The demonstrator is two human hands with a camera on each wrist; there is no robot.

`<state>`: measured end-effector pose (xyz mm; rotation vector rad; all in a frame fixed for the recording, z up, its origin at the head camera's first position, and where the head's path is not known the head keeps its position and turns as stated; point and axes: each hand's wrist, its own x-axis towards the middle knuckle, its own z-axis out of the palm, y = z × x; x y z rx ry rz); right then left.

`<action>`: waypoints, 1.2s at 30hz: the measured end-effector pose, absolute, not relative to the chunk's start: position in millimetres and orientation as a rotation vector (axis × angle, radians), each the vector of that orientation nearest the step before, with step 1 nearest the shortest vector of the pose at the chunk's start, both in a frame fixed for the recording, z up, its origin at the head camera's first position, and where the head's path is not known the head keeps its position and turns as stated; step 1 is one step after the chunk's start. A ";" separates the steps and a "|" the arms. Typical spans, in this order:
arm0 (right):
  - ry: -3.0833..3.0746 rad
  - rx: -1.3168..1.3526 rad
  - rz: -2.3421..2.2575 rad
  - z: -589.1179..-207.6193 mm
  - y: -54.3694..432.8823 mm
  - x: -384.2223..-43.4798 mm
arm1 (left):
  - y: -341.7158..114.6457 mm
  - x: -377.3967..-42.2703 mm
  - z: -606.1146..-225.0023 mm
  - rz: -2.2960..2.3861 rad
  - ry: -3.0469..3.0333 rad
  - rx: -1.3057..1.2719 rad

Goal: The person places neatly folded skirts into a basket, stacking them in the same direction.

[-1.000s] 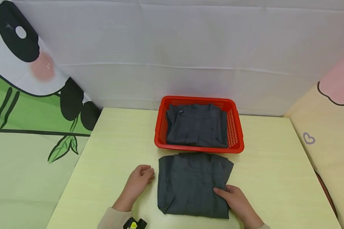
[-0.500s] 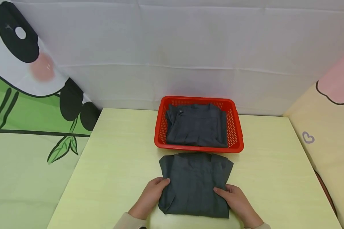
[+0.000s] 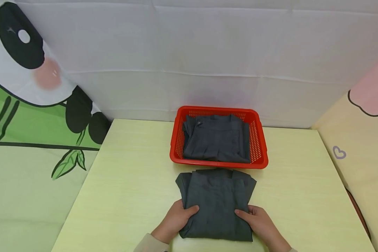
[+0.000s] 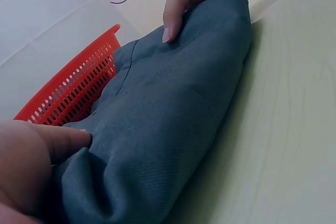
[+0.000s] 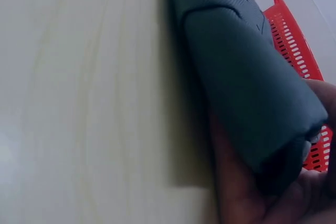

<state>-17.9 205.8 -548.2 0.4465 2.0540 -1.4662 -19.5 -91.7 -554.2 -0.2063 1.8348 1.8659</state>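
A folded dark grey garment (image 3: 215, 206) lies on the table in front of the basket in the head view. At its left edge, my left hand (image 3: 178, 217) grips it, thumb on top and fingers hidden underneath. My right hand (image 3: 260, 221) holds the opposite edge in the same way. In the left wrist view, the left thumb (image 4: 68, 139) presses into the cloth (image 4: 157, 103), which bunches beside it. Seen from the right wrist, the garment (image 5: 241, 77) has a thick rolled edge, with the right fingers (image 5: 233, 177) beneath it.
A red plastic basket (image 3: 260, 154) stands just behind the garment, near the back wall. Inside it lies another folded dark garment (image 3: 217, 140). The pale wooden table (image 3: 129, 164) extends to both sides, bordered by printed cloth walls (image 3: 208, 45).
My left hand has come in from the left and taken hold of the garment's left edge, then drawn it slightly inward. The right hand has stayed almost still on its side.
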 end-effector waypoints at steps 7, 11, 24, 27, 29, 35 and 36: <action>1.902 0.334 -1.511 -545.2 205.7 -15.7 | -90.9 -19.1 -551.5 1.824 1.862 -0.157; 1.900 0.236 -1.502 -540.7 206.1 -10.0 | -89.0 -18.1 -549.0 1.785 1.852 -0.141; 1.773 0.211 -1.608 -538.6 207.3 -3.9 | -90.9 -8.6 -532.5 1.830 1.823 -0.095; 1.738 0.214 -1.636 -526.7 209.0 -3.7 | -92.3 -7.3 -520.8 1.880 1.742 -0.098; 1.699 0.200 -1.673 -513.6 210.5 -3.5 | -93.1 -7.6 -509.6 1.913 1.691 -0.097; 1.647 0.148 -1.734 -475.8 215.7 -8.9 | -95.2 -14.4 -475.9 1.973 1.610 -0.031; 1.653 0.132 -1.737 -470.1 216.9 -10.7 | -95.6 -16.0 -470.3 1.980 1.603 -0.009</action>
